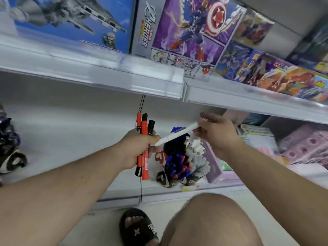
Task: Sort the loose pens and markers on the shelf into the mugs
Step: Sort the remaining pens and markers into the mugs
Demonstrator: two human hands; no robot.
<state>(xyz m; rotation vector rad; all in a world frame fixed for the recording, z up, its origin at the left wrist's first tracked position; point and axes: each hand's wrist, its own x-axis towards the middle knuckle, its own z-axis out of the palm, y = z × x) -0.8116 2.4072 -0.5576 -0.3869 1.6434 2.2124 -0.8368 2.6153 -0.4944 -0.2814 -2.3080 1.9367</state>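
White marker over the mugs, right hand nearest.

My right hand (215,134) pinches the white marker (177,134), its long axis slanting down-left toward my left hand (140,148), which grips red and black markers (144,139); the mugs (179,167) sit directly below on the shelf (71,139).

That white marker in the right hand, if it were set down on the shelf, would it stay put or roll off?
It would probably roll: the white marker looks round and smooth along its barrel, and the shelf is a plain, hard surface. It seems stiff and light, since the right hand holds it level by one end with only the fingertips. That slick barrel may also slip in a loose pinch.
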